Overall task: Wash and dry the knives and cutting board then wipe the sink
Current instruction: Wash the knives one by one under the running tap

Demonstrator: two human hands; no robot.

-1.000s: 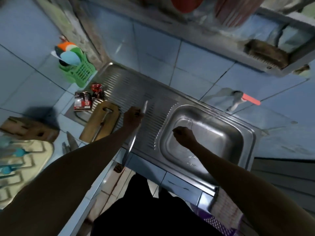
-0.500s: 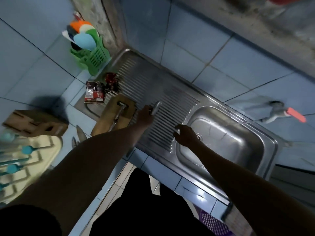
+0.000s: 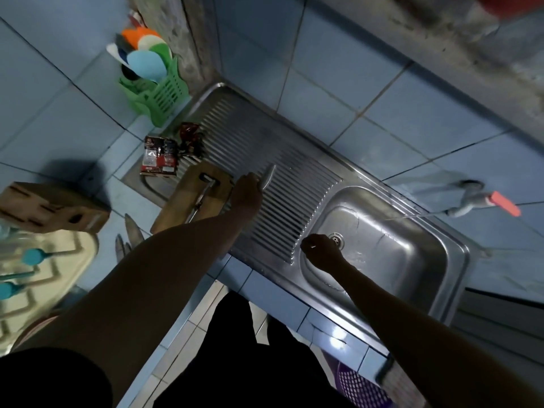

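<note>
Left hand (image 3: 246,193): fingers curled round a knife (image 3: 268,175) handle, over the ribbed drainboard (image 3: 282,184). Right hand (image 3: 319,249): fist closed, contents indiscernible, at the sink (image 3: 412,254) basin's 9 o'clock edge. Cutting board (image 3: 195,198): at 9 o'clock of left hand, another knife (image 3: 203,198) lying on it.

Steel-handled knife (image 3: 267,177) gripped in the left hand (image 3: 246,193), silver end poking past the fist above the ribbed drainboard of the stainless sink (image 3: 447,293). Wooden cutting board (image 3: 188,198) lying flat at the drainboard's left end, a second knife (image 3: 202,198) resting along its top. Two more knife blades (image 3: 129,234) flat on the tiled counter beside the board.
</note>
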